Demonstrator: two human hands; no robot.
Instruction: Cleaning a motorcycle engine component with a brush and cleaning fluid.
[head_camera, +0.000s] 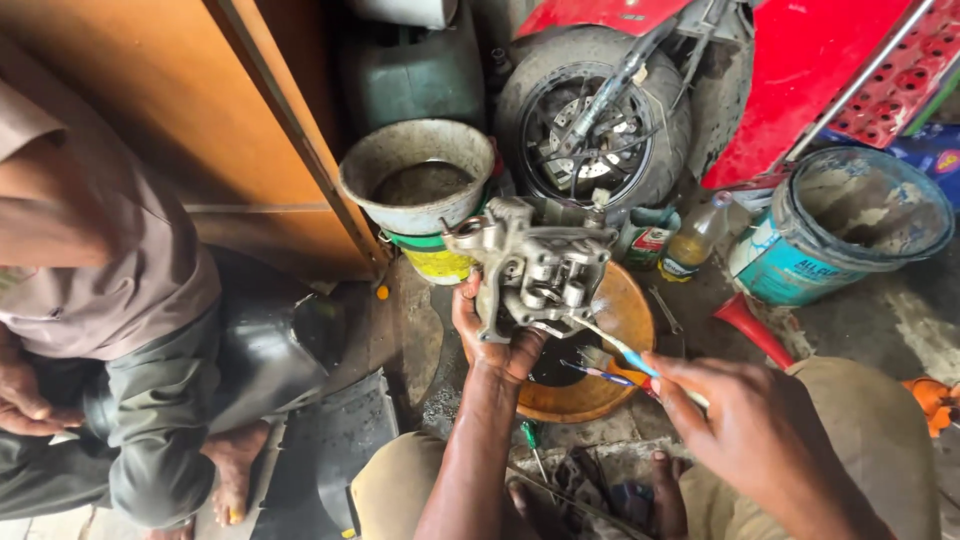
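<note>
Above the orange basin (625, 310), my left hand (490, 335), arm raised, grips the grey engine part (530, 268) from below. Right of that part, my right hand (755, 430) pinches a toothbrush (625, 352), bristles touching it.

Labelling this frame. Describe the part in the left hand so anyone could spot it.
Start at the orange basin on the floor, mid-frame. Above its left rim the left hand holds a grey cast-metal engine part. It is the only bare-metal piece, and a toothbrush in the right hand touches it.
</note>
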